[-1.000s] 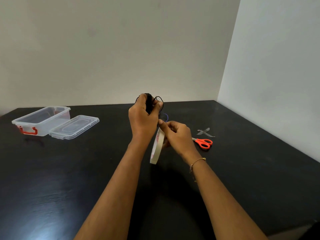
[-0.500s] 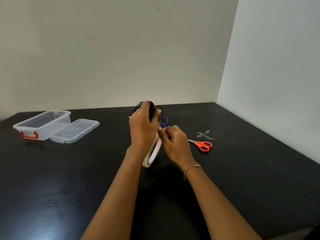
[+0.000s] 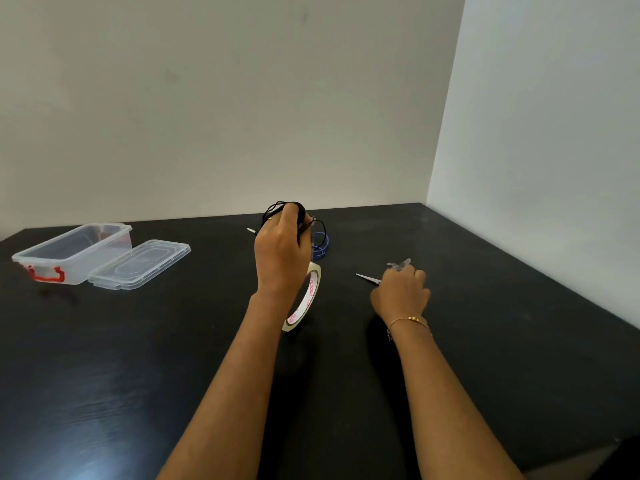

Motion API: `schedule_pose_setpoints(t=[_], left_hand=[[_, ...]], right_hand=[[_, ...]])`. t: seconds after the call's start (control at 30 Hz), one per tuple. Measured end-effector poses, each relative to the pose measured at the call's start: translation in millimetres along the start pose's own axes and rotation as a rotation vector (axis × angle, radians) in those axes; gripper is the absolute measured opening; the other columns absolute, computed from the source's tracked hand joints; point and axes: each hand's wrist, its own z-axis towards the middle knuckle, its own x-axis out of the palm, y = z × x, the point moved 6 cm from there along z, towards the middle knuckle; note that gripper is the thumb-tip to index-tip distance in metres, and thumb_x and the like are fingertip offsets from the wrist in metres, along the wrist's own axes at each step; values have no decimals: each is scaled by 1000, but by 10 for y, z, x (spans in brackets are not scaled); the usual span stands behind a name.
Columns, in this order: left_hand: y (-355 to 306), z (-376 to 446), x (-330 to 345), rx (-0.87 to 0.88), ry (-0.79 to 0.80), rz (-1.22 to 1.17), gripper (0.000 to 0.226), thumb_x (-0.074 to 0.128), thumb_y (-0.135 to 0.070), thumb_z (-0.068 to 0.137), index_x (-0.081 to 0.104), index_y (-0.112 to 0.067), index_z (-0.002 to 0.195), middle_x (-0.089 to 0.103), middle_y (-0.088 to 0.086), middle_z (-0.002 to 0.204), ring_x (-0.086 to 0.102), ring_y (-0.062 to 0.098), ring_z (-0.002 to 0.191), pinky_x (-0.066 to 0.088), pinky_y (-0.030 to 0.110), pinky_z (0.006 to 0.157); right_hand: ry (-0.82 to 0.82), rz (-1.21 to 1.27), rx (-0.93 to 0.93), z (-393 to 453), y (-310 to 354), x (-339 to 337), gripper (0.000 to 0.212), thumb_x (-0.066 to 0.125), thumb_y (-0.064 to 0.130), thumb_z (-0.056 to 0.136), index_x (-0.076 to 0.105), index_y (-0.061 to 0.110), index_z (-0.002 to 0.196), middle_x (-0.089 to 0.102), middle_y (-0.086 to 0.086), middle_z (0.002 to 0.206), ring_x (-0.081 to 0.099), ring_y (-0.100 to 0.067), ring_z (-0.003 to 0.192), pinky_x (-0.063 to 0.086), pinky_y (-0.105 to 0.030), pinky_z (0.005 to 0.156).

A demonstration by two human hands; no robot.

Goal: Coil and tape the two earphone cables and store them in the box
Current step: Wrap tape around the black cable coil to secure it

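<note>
1. The left hand [image 3: 278,251] is raised above the worktop [image 3: 485,341], its grip curled tight round a coil of black cable [image 3: 294,211]; loops stick out above and beside the knuckles, and the plug tip [image 3: 251,231] pokes out to the left.
2. The tape roll [image 3: 304,299] hangs on edge below that hand, half hidden behind the wrist. How it is held I cannot tell.
3. The right hand [image 3: 401,294] has left the tape, where it was pinching half a second ago, and gone out to the right. It now lies low on the worktop over the scissors [image 3: 367,278], fingers curled down on them. Only the blade tips show, pointing left; the orange handles seen before are covered.
4. A scrap of clear tape [image 3: 400,265] lies just beyond the right knuckles.
5. The blue cable [image 3: 322,245] lies coiled on the worktop just right of the left hand, partly behind it, as before.
6. Both forearms stretch forward, the left lifted, the right lower and angled outward, with a thin bracelet [image 3: 410,320] at the wrist.
7. The box [image 3: 74,252] stands open at far left, well apart, with its lid [image 3: 142,263] flat and touching its right side, unchanged.
</note>
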Motion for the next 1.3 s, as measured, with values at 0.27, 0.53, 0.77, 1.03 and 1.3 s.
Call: schedule_pose_setpoints(t=[0.27, 0.53, 0.77, 1.03, 1.3], left_hand=[[104, 18, -27, -89, -42, -44, 14, 64, -10, 82, 60, 3, 87, 66, 16, 75, 62, 29, 69, 50, 36, 65], [194, 8, -36, -127, -67, -37, 15, 66, -11, 82, 60, 2, 88, 67, 16, 78, 62, 26, 71, 45, 27, 65], [212, 0, -54, -157, -78, -55, 15, 66, -10, 82, 60, 3, 86, 67, 14, 77, 58, 20, 69, 45, 26, 65], [284, 5, -81, -266, -84, -127, 15, 66, -10, 82, 60, 2, 87, 67, 12, 82, 58, 14, 71, 48, 25, 70], [288, 1, -95, -254, -89, -134, 16, 67, -12, 82, 61, 2, 87, 68, 11, 81, 56, 10, 72, 45, 19, 69]], right_hand=[[25, 9, -22, 34, -44, -7, 32, 47, 7, 92, 53, 8, 122, 47, -17, 128, 41, -32, 121, 45, -38, 93], [43, -2, 27, 92, -160, -7, 22, 54, 10, 90, 61, 2, 109, 62, -15, 113, 50, -31, 112, 41, -29, 80], [37, -25, -59, 80, -112, 45, 14, 52, 11, 90, 61, 10, 101, 61, -13, 111, 47, -31, 111, 40, -33, 79], [228, 366, -250, -74, 177, -4, 32, 34, 13, 97, 44, 9, 127, 55, -13, 116, 48, -30, 113, 41, -40, 96], [480, 652, -458, -532, 458, -151, 30, 42, 13, 96, 45, 12, 126, 55, 0, 105, 53, -13, 101, 43, -25, 90]])
